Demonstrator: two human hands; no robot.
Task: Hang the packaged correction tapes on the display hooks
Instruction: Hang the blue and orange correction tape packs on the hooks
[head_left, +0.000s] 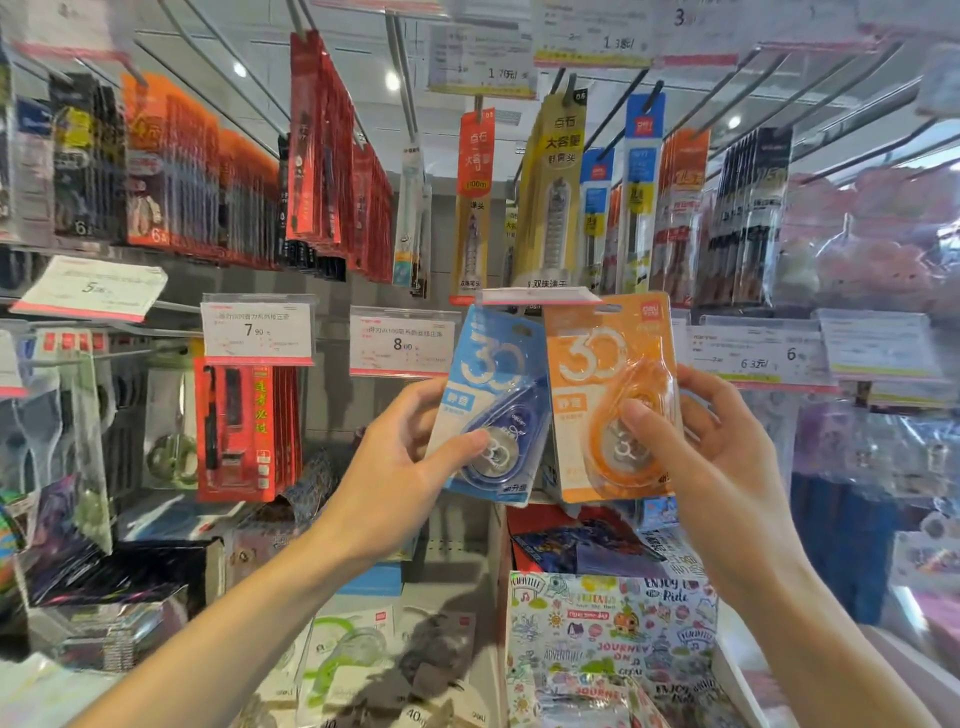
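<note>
Both bare forearms reach up and forward from the bottom corners of the view, converging toward the middle. The left hand (400, 467) is raised with its palm turned inward, thumb stretched across in front and the fingers curled behind in a pinch, though those fingers are mostly hidden. The right hand (711, 441) stands at about the same height just beside it, thumb pressed forward and the fingers bent round from the far side, seemingly gripping likewise.
</note>
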